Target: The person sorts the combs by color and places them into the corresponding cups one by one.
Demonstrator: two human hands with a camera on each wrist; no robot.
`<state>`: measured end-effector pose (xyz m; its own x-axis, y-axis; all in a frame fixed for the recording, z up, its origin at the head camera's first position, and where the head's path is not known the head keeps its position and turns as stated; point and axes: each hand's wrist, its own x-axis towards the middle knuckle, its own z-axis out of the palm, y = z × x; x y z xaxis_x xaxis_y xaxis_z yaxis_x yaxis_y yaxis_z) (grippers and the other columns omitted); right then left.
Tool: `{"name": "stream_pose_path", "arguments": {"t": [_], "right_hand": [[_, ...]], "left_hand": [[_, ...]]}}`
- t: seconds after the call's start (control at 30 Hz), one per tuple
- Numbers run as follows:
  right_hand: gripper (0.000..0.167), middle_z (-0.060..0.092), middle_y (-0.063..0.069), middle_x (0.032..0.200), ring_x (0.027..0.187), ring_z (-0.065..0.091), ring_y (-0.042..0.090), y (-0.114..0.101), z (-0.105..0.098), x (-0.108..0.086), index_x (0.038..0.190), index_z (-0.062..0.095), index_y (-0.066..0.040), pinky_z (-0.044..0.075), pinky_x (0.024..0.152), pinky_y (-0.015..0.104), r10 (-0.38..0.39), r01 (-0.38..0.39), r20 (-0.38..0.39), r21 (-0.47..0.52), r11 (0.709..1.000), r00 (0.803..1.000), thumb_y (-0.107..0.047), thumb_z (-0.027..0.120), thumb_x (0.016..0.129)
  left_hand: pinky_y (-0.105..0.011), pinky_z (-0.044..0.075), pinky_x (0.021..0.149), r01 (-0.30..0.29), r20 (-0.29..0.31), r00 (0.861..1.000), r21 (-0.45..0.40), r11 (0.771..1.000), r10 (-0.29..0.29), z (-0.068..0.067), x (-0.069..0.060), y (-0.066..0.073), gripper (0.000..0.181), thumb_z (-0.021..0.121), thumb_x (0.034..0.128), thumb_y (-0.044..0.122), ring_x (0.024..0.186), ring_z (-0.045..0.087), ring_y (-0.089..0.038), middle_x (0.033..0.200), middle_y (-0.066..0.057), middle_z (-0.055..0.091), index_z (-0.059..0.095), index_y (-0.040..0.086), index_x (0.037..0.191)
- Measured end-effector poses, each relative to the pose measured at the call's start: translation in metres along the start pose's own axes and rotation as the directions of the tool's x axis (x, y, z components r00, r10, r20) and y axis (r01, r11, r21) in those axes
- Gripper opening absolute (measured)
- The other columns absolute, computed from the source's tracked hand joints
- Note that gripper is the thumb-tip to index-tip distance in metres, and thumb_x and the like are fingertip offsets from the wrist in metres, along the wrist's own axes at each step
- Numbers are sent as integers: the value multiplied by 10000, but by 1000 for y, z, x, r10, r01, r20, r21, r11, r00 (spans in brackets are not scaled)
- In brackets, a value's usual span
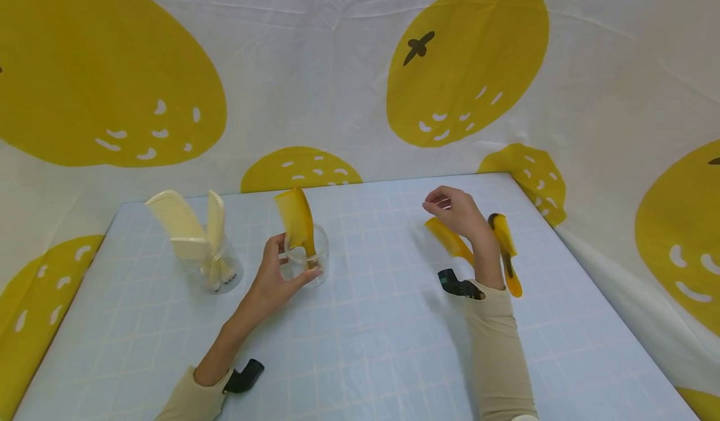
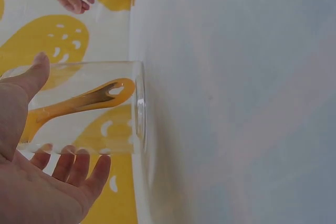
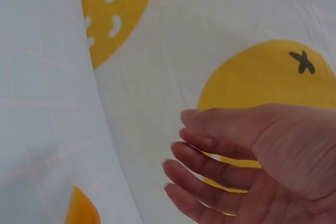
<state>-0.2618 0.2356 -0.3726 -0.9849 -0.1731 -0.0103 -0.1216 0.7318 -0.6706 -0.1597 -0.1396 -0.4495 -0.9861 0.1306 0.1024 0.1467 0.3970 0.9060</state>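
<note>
My left hand (image 1: pixel 274 285) holds a clear glass cup (image 1: pixel 323 246) around its side, thumb on one side and fingers on the other. Inside the cup stands an amber-yellow comb (image 1: pixel 296 218), teeth end up; the left wrist view shows its dark-streaked handle (image 2: pixel 94 98) reaching toward the base. Over the right part of the table hovers my right hand (image 1: pixel 458 212), fingers loosely bent and holding nothing, also seen in the right wrist view. Beneath it lies another amber comb (image 1: pixel 447 238), partly hidden by the wrist. Right of the forearm lies an amber comb with dark patches (image 1: pixel 504 237).
At the left, a second clear cup (image 1: pixel 233 265) holds several cream-coloured combs (image 1: pixel 179 215), wide ends up. A pale blue checked cloth (image 1: pixel 371 346) covers the table. Behind and beside it hangs a white curtain (image 1: pixel 315 84) printed with yellow fruit.
</note>
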Motion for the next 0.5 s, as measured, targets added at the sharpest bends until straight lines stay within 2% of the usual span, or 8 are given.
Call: {"name": "stream_pose_path", "arguments": {"t": [0.3, 0.5], "right_hand": [[342, 618, 245, 1242, 1175, 570, 413, 18, -3, 2, 1256, 587, 53, 490, 1025, 523, 63, -60, 76, -52, 997, 995, -214, 613, 1044], [426, 560, 273, 1337, 1230, 522, 431, 29, -6, 1, 1352, 516, 61, 449, 1066, 550, 143, -131, 145, -86, 988, 979, -227, 599, 1049]], "left_hand": [[-524, 369, 1117, 23, -1, 1000, 2, 1000, -23, -1, -1, 0, 900, 852, 868, 316, 1315, 405, -295, 1431, -128, 381, 263, 48, 1494], [-520, 373, 1116, 15, 0, 1000, 4, 1000, -15, 0, 0, 0, 911, 853, 866, 326, 1317, 406, -295, 1438, -127, 381, 260, 47, 1498]]}}
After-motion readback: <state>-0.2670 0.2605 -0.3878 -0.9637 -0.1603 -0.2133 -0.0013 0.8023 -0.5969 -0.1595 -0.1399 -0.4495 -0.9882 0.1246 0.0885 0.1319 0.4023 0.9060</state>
